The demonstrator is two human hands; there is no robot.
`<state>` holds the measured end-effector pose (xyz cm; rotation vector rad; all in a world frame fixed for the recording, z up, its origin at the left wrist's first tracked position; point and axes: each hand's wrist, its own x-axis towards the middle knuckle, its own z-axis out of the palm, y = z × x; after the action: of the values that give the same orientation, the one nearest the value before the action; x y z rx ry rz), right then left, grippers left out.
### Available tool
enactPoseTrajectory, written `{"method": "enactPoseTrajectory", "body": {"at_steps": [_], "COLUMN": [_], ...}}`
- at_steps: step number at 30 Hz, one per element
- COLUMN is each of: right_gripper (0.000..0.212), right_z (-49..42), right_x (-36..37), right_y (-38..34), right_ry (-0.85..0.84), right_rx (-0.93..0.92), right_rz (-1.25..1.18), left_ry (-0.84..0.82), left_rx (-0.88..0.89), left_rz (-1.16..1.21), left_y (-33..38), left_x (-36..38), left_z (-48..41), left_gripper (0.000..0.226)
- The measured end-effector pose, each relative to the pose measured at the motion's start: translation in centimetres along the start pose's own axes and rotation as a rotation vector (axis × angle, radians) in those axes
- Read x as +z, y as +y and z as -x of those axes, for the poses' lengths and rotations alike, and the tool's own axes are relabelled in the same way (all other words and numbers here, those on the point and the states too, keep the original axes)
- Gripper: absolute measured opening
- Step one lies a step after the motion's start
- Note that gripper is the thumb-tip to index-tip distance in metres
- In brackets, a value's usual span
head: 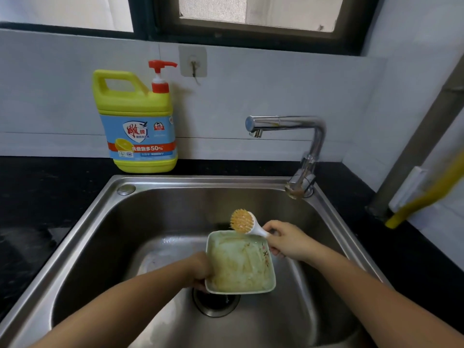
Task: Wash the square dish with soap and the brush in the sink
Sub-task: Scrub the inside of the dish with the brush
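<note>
- The steel sink (75, 234) is filling most of the view, and both forearms are reaching down into it from the lower edge.
- The yellow soap bottle (136, 121) with a red pump is standing upright on the dark counter behind the sink's rear left corner, well apart from both hands.
- The left hand (199, 271) is gripping the square dish (239, 264) at its left edge, near the lower corner. Its fingers are curling under the dish, so most of them are hidden.
- The right hand (286, 241) is closing firmly around the white handle of the brush (247, 226), just beside the dish's upper right corner. The handle is almost fully hidden in the fist.
- The dish is hanging above the drain (216, 301), its inside facing up toward the camera. A pale yellowish smear is covering it, and a small flower pattern is showing near the right edge.
- The round orange head of the brush is sitting at the far rim of the dish; I cannot tell whether the bristles are touching it.
- The drain is partly covered by the dish.
</note>
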<state>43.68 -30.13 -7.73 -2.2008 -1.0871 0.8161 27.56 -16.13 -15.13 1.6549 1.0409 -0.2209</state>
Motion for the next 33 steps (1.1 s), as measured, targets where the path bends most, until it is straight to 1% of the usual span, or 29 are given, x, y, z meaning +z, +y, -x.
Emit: {"method": "enactPoseTrajectory", "body": {"at_steps": [6, 9, 12, 16, 18, 20, 25, 27, 29, 32, 33], "right_gripper": [0.018, 0.017, 0.016, 0.016, 0.017, 0.021, 0.042, 0.049, 0.053, 0.056, 0.057], "right_z": [-0.2, -0.3, -0.3, -0.1, 0.2, 0.7, 2.0, 2.5, 3.1, 3.7, 3.8], "right_x": [-0.1, -0.3, -0.5, -0.9, -1.1, -1.3, -1.7, -2.1, -2.3, -2.4, -2.3], "right_y": [0.0, 0.1, 0.0, -0.3, -0.6, -1.0, -2.9, -3.5, -4.2, -5.4, -5.7], "right_ry": [0.024, 0.068, 0.107, 0.206, 0.251, 0.301, 0.472, 0.541, 0.55, 0.488, 0.502], "right_rx": [-0.019, -0.03, -0.056, -0.108, -0.138, -0.184, -0.369, -0.474, -0.548, -0.54, -0.565], "right_rz": [-0.015, -0.021, -0.021, 0.027, 0.083, 0.193, 0.465, 0.611, 0.68, 0.674, 0.728], "left_ry": [0.018, 0.011, 0.013, 0.026, 0.039, 0.066, 0.198, 0.23, 0.232, 0.217, 0.214], "left_rx": [0.075, 0.061, 0.037, 0.026, 0.036, 0.054, 0.171, 0.203, 0.216, 0.231, 0.241], "left_rz": [0.07, 0.114, 0.189, 0.312, 0.383, 0.443, 0.511, 0.546, 0.632, 0.806, 0.848], "left_y": [0.1, 0.3, 0.3, 0.6, 1.0, 1.5, 2.3, 1.9, 1.6, 1.3, 1.4], "left_x": [-0.3, -1.0, -1.9, -3.3, -4.0, -4.5, -5.0, -5.2, -5.0, -4.6, -4.5], "left_z": [0.8, 1.4, 2.2, 3.6, 4.6, 6.0, 10.3, 11.6, 12.4, 13.3, 13.3], "left_gripper": [0.025, 0.023, 0.027, 0.03, 0.034, 0.035, 0.017, 0.014, 0.015, 0.02, 0.022]}}
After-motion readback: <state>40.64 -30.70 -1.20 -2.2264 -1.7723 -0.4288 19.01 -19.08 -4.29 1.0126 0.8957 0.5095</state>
